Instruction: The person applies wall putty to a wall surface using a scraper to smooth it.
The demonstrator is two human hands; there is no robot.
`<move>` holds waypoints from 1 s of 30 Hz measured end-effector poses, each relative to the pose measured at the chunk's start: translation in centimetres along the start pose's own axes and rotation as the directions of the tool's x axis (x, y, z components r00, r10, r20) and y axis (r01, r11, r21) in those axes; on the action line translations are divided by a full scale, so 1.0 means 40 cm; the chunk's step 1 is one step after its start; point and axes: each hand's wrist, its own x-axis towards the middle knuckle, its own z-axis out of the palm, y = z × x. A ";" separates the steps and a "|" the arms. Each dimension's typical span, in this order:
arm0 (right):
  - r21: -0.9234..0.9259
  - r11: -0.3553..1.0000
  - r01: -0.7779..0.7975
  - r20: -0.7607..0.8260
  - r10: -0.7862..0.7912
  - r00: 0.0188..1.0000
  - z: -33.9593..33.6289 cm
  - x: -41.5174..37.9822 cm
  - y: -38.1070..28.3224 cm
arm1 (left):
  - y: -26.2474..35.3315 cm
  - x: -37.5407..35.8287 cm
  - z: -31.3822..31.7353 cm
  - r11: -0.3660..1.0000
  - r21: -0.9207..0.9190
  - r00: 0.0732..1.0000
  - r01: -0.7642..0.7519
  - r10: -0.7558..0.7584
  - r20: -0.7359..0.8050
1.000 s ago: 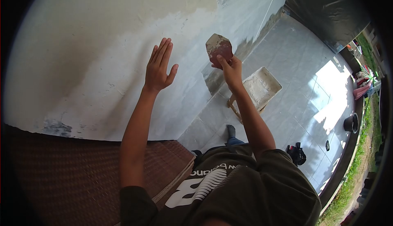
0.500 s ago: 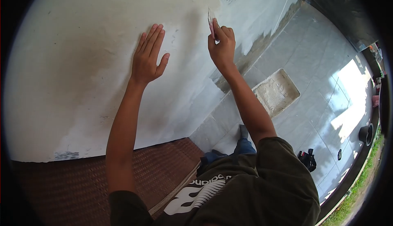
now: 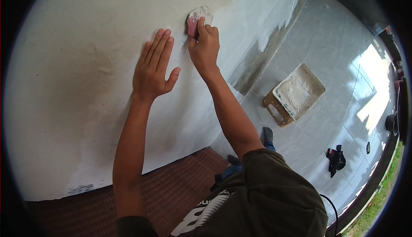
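My left hand (image 3: pixel 155 67) lies flat on the pale plastered wall (image 3: pixel 86 121), its fingers stretched out and nothing in it. To its right, my right hand (image 3: pixel 205 46) grips a putty scraper (image 3: pixel 198 19) with a reddish part and a blade smeared with whitish filler. The scraper is against the wall, its broad face in view. Patchy grey and white areas show on the wall to the right of this hand.
A tray of white filler (image 3: pixel 300 91) rests on a brown crate (image 3: pixel 279 110) on the grey tiled floor (image 3: pixel 317 138). Brown woven matting (image 3: pixel 171 185) runs below the wall. A black item (image 3: pixel 336 160) lies on the tiles; a dark bucket (image 3: pixel 391 124) stands at far right.
My right hand has moved left with the scraper, which has turned from edge-on to broadside. My left hand remains flat on the wall. The view has shifted, showing the crate under the tray.
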 end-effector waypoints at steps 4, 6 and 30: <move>0.039 0.998 -0.039 0.054 0.037 0.998 -0.020 -0.030 -0.019 | -0.004 0.002 -0.002 0.999 -0.046 0.999 -0.013 0.010 -0.052; 0.046 0.994 -0.095 0.163 0.087 0.983 -0.040 -0.043 -0.043 | -0.007 0.000 -0.001 0.998 -0.062 0.997 -0.013 0.008 -0.081; 0.057 0.993 -0.105 0.217 0.090 0.972 -0.075 -0.080 -0.090 | -0.004 0.007 0.008 1.000 -0.012 0.999 -0.002 0.002 -0.051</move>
